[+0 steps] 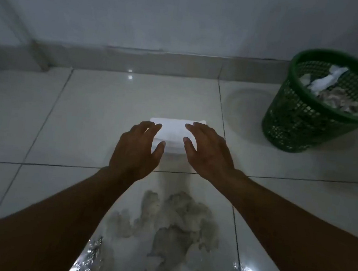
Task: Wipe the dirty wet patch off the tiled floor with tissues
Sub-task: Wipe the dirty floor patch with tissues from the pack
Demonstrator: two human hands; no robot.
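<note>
- Two bare hands reach forward over the tiled floor toward a white stack of tissues; the stack lies flat on a tile, well short of the wall's skirting
- The left hand has its fingers straight and slightly spread; its fingertips overlap the stack's left edge, though whether they touch it or hover over it cannot be told; it holds nothing
- The right hand mirrors it, fingers relaxed and extended over the stack's right edge; nothing is gripped, and contact is likewise unclear
- The dirty wet patch spreads across the tile nearer the person than the tissues, between the two forearms; it is grey and blotchy, with glints of light on the wet film at its near edge; a grout line separates it from the tile where the stack rests
- A green mesh bin stands on the floor to the right, well apart from the stack; crumpled white and soiled paper shows inside it
</note>
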